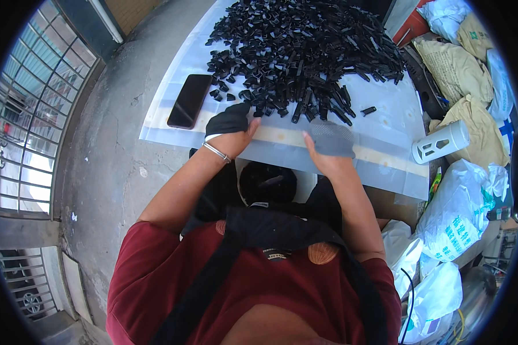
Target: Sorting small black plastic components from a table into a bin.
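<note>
My left hand (231,129) wears a black covering over its fingers and a silver bangle at the wrist. It rests at the near edge of a large heap of small black plastic pieces (305,52), its thumb beside the covered fingers. Dark cloth against dark pieces hides whether anything is in it. My right hand (331,146), in a grey covering, lies at the same edge with its thumb held apart from the fingers; no held piece shows. One loose black clip-like piece (368,111) sits right of the heap. Left of my left hand lies a black phone (190,101).
Translucent plastic sheeting (380,152) covers the table. A white slotted cylinder (441,141) leans at its right edge, near brown sacks (454,66) and white plastic bags (457,210). Below the front edge, between my legs, is a round black container (267,183). Barred windows (31,109) stand left.
</note>
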`<state>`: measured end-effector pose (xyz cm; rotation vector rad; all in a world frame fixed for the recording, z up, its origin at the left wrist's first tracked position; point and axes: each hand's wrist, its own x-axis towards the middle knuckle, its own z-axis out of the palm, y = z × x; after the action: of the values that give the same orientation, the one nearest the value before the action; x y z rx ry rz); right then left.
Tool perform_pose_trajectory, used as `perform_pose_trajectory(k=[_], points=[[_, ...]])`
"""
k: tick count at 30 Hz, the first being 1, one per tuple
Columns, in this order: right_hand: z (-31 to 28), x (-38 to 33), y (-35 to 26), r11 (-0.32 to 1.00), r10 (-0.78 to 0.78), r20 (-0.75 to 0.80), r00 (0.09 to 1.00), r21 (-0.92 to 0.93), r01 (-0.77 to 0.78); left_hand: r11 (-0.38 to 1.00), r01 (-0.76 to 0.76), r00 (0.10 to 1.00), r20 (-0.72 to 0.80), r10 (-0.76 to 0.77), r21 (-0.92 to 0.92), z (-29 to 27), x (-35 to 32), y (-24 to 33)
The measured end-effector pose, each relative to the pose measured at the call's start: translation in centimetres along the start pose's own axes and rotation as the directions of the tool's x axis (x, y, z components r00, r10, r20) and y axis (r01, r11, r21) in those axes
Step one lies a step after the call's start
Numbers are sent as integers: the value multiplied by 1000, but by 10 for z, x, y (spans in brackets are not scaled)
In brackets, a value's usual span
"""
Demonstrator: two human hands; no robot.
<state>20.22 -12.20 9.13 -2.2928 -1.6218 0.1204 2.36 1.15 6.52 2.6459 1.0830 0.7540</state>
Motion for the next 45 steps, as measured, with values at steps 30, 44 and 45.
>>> perform_pose_trajectory(k=[30, 44, 45], points=[[18, -24, -21, 851, -512, -270, 815, -33, 524, 626, 353, 844, 525, 107, -695, -9, -23, 33], [0, -32, -19, 872, -485, -266, 833, -72, 484, 587, 298, 934, 356, -17, -753, -14, -27, 35], [-3, -32, -22, 874, -485, -211, 849, -104, 474, 629, 238, 950, 312, 9, -740, -13, -26, 35]])
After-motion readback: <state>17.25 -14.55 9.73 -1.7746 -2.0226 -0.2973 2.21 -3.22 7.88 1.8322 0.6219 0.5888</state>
